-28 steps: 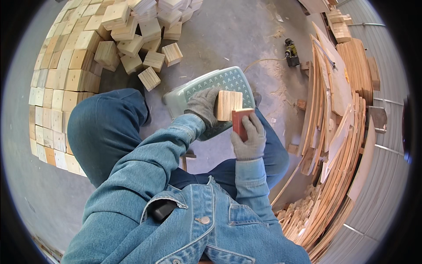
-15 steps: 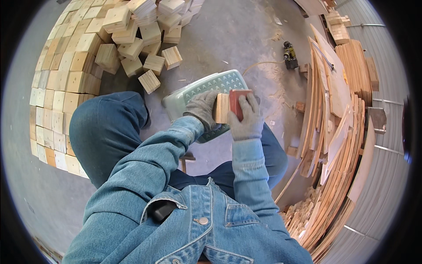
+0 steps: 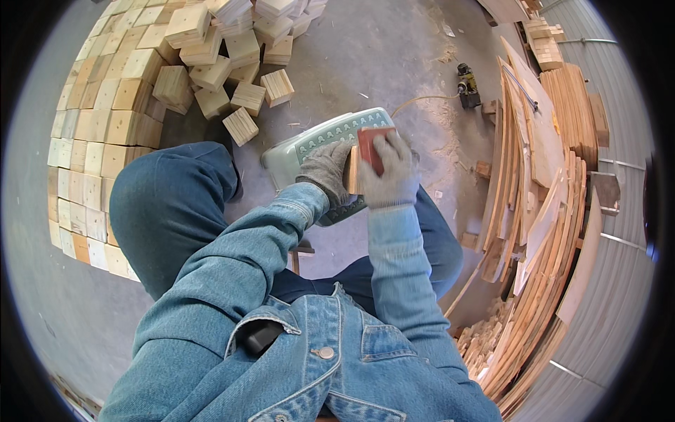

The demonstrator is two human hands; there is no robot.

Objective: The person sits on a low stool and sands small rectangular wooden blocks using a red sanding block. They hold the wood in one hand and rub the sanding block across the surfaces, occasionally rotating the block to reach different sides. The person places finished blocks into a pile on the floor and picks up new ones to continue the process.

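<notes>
My left hand, in a grey knit glove, is closed around a small wooden block, whose narrow pale edge faces right. In my right hand, gloved too, is a reddish-brown sanding block; the fingers curl over it and press it against the right side of the wooden block. Both hands are over a pale green plastic stool with a raised pattern on its top, between my knees. The left fingertips are partly hidden behind the wooden block.
A neat stack of wooden blocks stands at the left, with a loose heap of blocks beside it. A power tool with a yellowish cord lies on the floor at the far right. Long boards and strips lean along the right wall.
My right hand has moved the sanding block slightly up and left along the wooden block, which now shows a thinner edge. My left hand keeps its grip nearly in place.
</notes>
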